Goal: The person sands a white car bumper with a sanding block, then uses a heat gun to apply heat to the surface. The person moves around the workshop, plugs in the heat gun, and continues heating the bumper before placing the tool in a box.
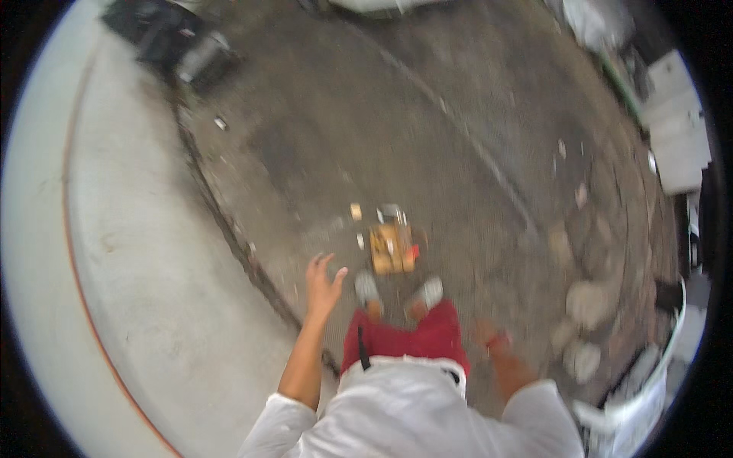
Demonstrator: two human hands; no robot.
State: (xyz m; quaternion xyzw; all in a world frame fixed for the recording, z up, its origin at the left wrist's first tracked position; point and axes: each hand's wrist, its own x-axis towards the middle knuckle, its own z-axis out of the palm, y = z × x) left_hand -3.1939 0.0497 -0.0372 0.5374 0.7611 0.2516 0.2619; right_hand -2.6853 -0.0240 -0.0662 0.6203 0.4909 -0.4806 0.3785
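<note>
My left hand (324, 284) is held out over the floor, its fingers apart and nothing in them. At my right side, my right hand (486, 333) is smeared by motion, so its fingers cannot be made out. Just beyond my feet a yellow-brown wooden box or board (389, 259) lies on the ground, with small items on it too blurred to name. A red piece (413, 252) sits at its right edge. Behind it is a silvery metal object (391, 214). A small tan block (356, 211) and a small white piece (360, 241) lie to its left.
A pale wall (153, 267) curves along the left, with a cable or pipe on it. Dark objects (164, 34) stand at the far left. Several stones (589, 304) lie at the right, near white items (676, 122). Grey concrete floor (321, 99) spreads ahead.
</note>
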